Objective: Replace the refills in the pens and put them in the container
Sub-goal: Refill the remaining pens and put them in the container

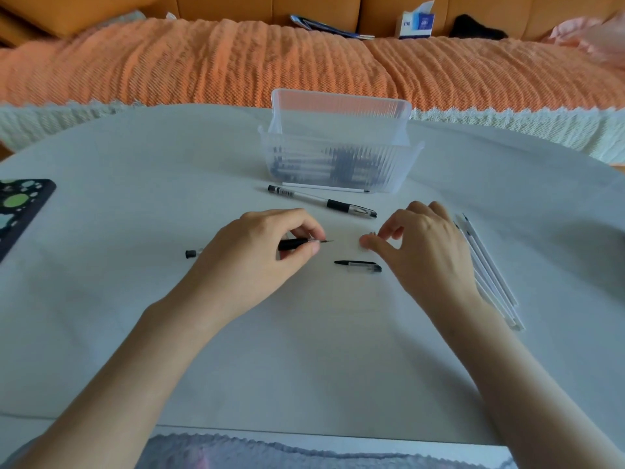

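Observation:
My left hand [260,245] grips a pen barrel [294,244] with a black grip, its refill tip poking out to the right. Its black end plug shows left of my hand. My right hand [419,242] pinches a small metal pen tip [372,234] between thumb and fingers, a short gap right of the refill tip. A black pen cap [359,266] lies on the table just below the gap. A whole pen [321,201] and a loose white refill [324,187] lie in front of the clear ribbed container [338,154], which holds several pens.
Several white refills [487,269] lie in a bundle right of my right hand. A dark patterned object [20,211] sits at the table's left edge. Behind the white table [135,198] runs an orange-covered sofa [236,62] with a small box [416,23].

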`<state>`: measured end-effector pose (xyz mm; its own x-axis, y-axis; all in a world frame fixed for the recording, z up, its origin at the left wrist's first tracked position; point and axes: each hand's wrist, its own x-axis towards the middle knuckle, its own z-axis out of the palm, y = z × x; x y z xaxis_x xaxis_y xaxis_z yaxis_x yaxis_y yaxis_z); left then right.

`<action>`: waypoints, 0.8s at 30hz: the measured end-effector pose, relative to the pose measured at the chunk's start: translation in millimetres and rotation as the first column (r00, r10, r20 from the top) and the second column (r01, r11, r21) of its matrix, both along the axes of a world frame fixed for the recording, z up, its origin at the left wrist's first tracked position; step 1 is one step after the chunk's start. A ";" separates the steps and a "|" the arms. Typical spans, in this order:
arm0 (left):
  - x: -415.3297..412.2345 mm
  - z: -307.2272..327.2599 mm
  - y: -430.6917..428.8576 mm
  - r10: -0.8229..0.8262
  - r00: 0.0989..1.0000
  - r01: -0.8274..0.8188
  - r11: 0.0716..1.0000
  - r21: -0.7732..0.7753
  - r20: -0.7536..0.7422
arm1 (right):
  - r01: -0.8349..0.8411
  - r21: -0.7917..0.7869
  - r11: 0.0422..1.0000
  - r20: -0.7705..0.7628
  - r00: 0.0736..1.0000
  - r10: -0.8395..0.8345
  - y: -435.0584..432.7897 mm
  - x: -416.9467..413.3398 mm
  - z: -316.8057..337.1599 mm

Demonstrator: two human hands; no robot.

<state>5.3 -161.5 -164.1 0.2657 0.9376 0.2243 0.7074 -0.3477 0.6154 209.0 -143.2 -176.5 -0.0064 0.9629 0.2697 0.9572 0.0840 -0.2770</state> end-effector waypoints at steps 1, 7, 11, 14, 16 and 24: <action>-0.1 0.1 0.1 0.001 1.000 -0.001 1.000 -0.001 0.001 | -0.006 -0.007 1.000 -0.006 1.000 0.006 0.4 -0.5 0.3; -1.0 -0.5 0.6 -0.004 1.000 0.004 1.000 -0.010 0.020 | -0.043 -0.027 0.999 -0.051 0.998 0.041 1.1 2.1 -0.4; 0.4 0.2 0.9 -0.014 0.999 0.014 1.000 -0.007 0.045 | -0.091 -0.031 0.995 -0.109 0.990 0.087 2.3 5.2 -1.7; 1.9 0.0 1.1 -0.019 0.998 0.020 1.000 -0.009 0.062 | -0.128 -0.011 0.992 -0.129 0.984 0.125 2.8 5.0 -2.7; 2.6 -0.3 1.0 -0.020 0.998 0.021 1.000 -0.014 0.067 | -0.141 0.003 0.990 -0.136 0.981 0.140 3.1 3.1 -3.7; 2.9 0.7 1.1 -0.013 0.998 0.014 1.000 -0.015 0.069 | -0.240 0.048 0.969 -0.288 0.926 0.244 -1.8 1.1 5.6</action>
